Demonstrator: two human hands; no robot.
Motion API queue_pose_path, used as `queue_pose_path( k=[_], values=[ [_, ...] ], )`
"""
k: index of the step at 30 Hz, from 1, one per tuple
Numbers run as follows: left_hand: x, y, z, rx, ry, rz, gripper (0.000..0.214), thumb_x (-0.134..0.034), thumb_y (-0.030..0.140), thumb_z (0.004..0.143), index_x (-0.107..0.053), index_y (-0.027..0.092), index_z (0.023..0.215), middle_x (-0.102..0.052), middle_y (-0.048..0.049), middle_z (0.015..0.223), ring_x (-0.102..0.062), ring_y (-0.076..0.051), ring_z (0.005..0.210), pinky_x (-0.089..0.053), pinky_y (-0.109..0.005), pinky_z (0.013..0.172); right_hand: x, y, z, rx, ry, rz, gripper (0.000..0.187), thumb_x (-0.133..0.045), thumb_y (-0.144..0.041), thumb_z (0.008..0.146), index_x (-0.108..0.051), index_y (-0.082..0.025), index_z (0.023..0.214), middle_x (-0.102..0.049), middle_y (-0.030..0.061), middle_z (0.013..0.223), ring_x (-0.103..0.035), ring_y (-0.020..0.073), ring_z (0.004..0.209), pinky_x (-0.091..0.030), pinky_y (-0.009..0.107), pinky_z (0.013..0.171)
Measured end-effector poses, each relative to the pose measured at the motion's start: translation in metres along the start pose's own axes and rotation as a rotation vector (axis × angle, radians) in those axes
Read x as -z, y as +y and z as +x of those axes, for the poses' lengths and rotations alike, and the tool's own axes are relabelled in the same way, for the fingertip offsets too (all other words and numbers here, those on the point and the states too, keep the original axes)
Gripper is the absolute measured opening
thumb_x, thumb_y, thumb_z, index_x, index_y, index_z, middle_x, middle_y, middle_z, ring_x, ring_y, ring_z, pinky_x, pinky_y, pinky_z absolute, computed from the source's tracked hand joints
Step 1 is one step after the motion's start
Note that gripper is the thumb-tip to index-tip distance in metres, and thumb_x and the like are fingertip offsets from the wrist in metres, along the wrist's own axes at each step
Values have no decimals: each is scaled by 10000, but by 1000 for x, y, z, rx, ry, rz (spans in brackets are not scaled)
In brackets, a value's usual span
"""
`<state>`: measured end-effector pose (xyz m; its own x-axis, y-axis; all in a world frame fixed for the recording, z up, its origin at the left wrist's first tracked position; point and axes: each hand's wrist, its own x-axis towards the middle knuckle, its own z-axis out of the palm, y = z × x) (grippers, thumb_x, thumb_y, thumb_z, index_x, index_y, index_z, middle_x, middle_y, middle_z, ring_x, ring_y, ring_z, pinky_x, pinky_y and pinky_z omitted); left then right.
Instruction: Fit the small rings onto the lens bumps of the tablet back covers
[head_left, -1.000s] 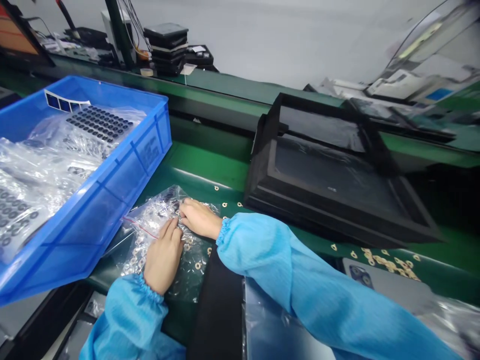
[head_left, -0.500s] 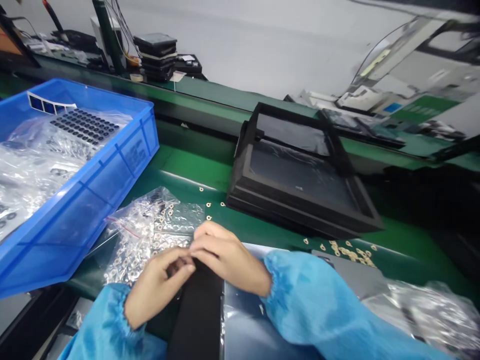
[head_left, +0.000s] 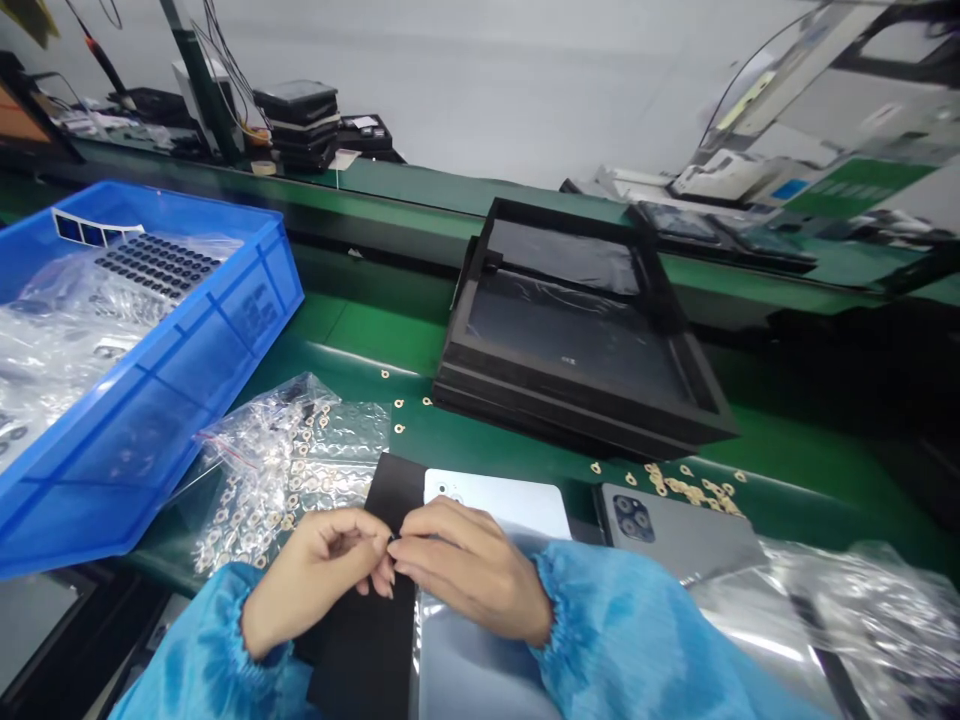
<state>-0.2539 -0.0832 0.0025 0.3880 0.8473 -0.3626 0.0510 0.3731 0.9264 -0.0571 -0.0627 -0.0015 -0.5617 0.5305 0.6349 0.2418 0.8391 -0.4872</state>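
Note:
My left hand [head_left: 315, 578] and my right hand [head_left: 469, 570] meet at the fingertips over a black strip [head_left: 390, 487], pinching a tiny dark piece [head_left: 391, 540] between them. Its shape is hidden by my fingers. A clear bag of small metal rings [head_left: 281, 470] lies just beyond my left hand. Past my right hand's fingers is a white phone casing [head_left: 495, 507], partly covered by my hand. A grey phone casing with triple camera holes [head_left: 667, 528] lies further right.
A blue plastic crate [head_left: 240, 310] at the left holds plastic bags and sheets of black rings. A black tray [head_left: 577, 335] stands on the green bench [head_left: 360, 335], with loose rings [head_left: 686, 485] in front of it. A crumpled plastic bag [head_left: 862, 620] lies at the lower right.
My hands have moved off the bag of rings, toward me and onto the black strip, now pinching together. The view has shifted, bringing the white and grey phone casings into sight.

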Motion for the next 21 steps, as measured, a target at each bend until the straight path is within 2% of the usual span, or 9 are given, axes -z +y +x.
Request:
queue_pose_path(
  k=[2, 6, 9, 14, 21],
  values=[
    [-4, 1, -1, -5, -2, 54, 362, -594, 500, 847, -617, 150, 762, -634, -12, 622, -593, -103, 590, -449, -204, 563, 1, -3, -2, -55, 0, 49, 140, -509, -164, 944, -648, -152, 926, -640, 59, 820, -561, 132, 718, -468, 256, 647],
    [-10, 3, -1, -56, 8, 176, 357, -482, 491, 915, -581, 172, 788, -598, 3, 668, -567, -113, 651, -442, -234, 627, 2, -8, -1, -303, -5, 267, 105, -538, -175, 930, -629, -177, 878, -619, 35, 818, -577, 121, 738, -474, 234, 665],
    [-11, 6, 1, -58, -55, 188, 355, -436, 493, 937, -552, 183, 809, -584, 10, 692, -552, -113, 669, -425, -242, 647, 4, -11, -1, -417, -14, 364, 75, -550, -163, 918, -617, -196, 912, -610, 17, 806, -577, 119, 725, -468, 228, 651],
    [-9, 9, 8, -1, -200, 135, 356, -430, 502, 939, -514, 184, 803, -590, 12, 667, -540, -113, 639, -402, -246, 632, 11, -11, -1, -362, -76, 312, 111, -530, -138, 931, -623, -189, 962, -636, 35, 827, -583, 127, 757, -468, 236, 694],
    [-9, 14, 16, 9, -235, 283, 335, -390, 452, 963, -508, 198, 780, -591, 23, 695, -554, -119, 690, -406, -251, 699, 21, -3, 1, -384, -193, 267, 107, -519, -140, 938, -617, -171, 967, -627, 38, 844, -577, 127, 773, -461, 221, 707]
  ],
)
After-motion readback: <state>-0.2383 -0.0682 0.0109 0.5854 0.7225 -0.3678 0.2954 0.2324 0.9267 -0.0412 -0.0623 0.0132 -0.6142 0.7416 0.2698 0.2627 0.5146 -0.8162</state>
